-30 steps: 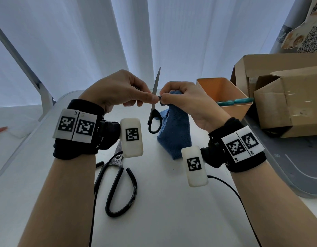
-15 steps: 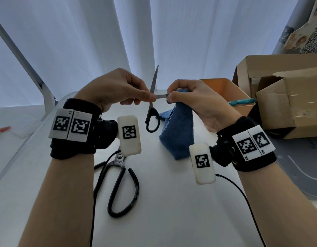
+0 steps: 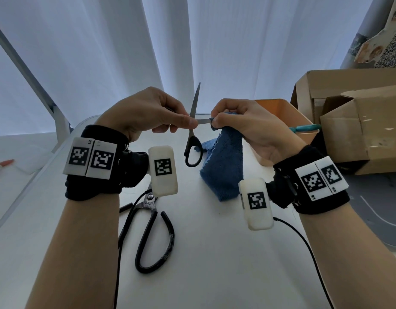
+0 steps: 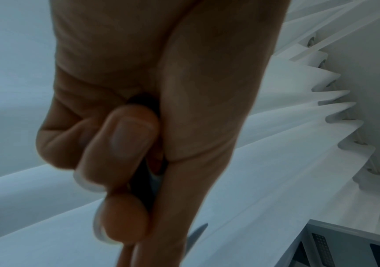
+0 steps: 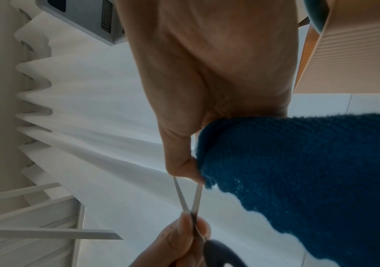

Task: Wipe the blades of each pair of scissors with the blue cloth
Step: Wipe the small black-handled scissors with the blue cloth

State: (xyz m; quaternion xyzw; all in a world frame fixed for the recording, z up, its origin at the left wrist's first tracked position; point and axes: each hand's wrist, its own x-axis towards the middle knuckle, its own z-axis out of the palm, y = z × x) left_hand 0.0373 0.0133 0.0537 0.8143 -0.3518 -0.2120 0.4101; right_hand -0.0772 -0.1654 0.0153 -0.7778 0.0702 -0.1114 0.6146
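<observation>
Head view, left hand (image 3: pixel 148 112) pinching opened small scissors (image 3: pixel 193 130) raised, right hand (image 3: pixel 248 123) pinching blue cloth (image 3: pixel 223 166) around one blade

scissors: three pairs. small black pair (image 3: pixel 193 139) held open between both hands; large black pair (image 3: pixel 151 228) on the table below the left hand (image 3: pixel 145 114); teal pair (image 3: pixel 304 128) past the right hand (image 3: pixel 248 128), in the bin (image 3: pixel 279 108). cloth (image 3: pixel 223 166): one, under the right hand. bin: one. cardboard boxes (image 3: pixel 361 130): two. hands: two.
</observation>
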